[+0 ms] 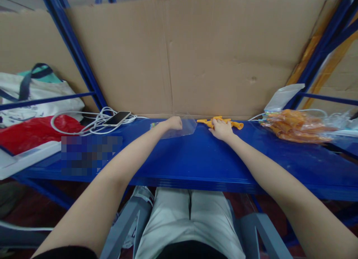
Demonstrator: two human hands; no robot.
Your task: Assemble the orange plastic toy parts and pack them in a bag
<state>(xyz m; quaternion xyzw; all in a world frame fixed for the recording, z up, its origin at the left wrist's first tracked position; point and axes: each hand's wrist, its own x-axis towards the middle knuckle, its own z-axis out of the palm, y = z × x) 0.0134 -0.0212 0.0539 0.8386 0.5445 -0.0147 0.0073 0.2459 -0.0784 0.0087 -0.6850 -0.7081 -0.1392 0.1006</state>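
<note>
My left hand (173,123) rests curled at the back of the blue shelf (195,158), its fingers closed on the edge of a clear plastic bag (187,127) that lies flat there. My right hand (221,129) lies over a small heap of orange plastic pieces (236,124) just to the right of the bag, fingers bent down onto them. Whether it grips one is hidden by the hand itself.
A large clear bag of orange pieces (293,125) sits at the right. A phone (116,118) on coiled white cables (84,122) lies at the left, beside a red bag (30,132) and a white tote (36,91). Cardboard (209,57) walls the back.
</note>
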